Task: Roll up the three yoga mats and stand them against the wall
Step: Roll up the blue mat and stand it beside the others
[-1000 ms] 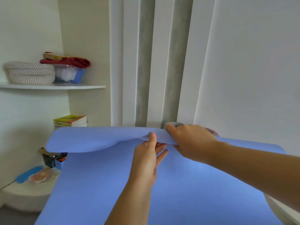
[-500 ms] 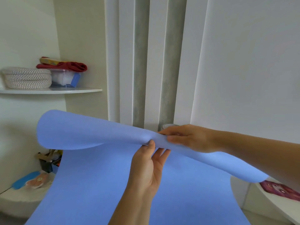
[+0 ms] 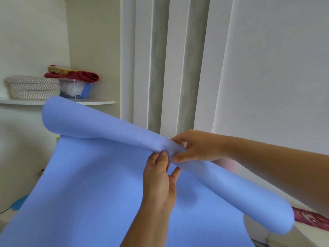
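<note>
Two hands hold one blue yoga mat (image 3: 92, 179) up in the air in front of a white wall (image 3: 277, 68) with two grey vertical strips (image 3: 158, 68). The mat is not lying flat: its top edge is curled over toward the person into a loose roll (image 3: 106, 129), which runs from the upper left down to the lower right, and the rest of the sheet hangs below and fills the lower part of the view. The right hand (image 3: 197, 147) comes in from the right and grips the roll near its middle, its fingers (image 3: 178, 139) curled over the top and the thumb under it, clamped on the mat. The left hand (image 3: 160, 182) comes up from below, just beside the right one; its thumb presses on the front of the roll and the other fingers reach behind it, a little apart, so it pinches the mat too. The roll is narrow where the hands squeeze it and wider at both ends. Behind the mat on the left, a shelf (image 3: 99, 102) carries a woven basket (image 3: 33, 88), a clear box (image 3: 74, 89) and a red cloth (image 3: 83, 75) on top of it. Under the right forearm a pale pink object (image 3: 228, 166) shows, but I cannot tell what it is. At the lower right, a dark pink item (image 3: 309, 218) lies on a white counter (image 3: 306, 237).
</note>
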A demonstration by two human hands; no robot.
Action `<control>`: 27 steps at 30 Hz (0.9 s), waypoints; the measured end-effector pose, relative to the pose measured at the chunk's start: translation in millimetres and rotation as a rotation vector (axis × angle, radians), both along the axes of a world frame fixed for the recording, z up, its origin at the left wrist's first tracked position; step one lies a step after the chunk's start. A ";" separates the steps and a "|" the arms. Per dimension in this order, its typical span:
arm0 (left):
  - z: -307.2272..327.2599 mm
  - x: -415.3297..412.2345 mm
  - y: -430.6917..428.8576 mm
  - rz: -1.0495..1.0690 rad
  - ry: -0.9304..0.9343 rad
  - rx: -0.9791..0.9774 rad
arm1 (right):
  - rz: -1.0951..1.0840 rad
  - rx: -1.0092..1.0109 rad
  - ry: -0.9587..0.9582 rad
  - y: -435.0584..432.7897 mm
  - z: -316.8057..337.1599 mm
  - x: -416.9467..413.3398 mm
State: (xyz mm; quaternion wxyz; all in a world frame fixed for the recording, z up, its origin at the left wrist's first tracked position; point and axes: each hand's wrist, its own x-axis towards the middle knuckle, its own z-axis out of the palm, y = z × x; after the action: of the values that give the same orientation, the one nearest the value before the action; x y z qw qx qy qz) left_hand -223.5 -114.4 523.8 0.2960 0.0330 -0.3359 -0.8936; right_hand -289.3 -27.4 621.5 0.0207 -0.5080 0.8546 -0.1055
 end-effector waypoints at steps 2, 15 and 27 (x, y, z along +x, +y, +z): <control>0.1 2.3 -2.5 0.028 -0.020 -0.027 | -0.007 -0.040 0.138 -6.8 -10.8 2.2; -9.9 21.3 -2.4 -0.035 -0.001 0.045 | 0.117 -0.156 0.469 -5.6 -57.4 -0.3; -30.6 19.7 -2.4 -0.268 -0.032 0.033 | -0.018 0.118 -0.186 2.9 -43.2 -1.0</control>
State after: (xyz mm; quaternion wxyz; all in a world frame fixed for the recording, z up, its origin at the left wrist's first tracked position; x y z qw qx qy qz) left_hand -203.8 -116.8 493.2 0.1680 0.0069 -0.3272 -0.9299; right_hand -290.2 -24.5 578.3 0.1288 -0.4862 0.8583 -0.1018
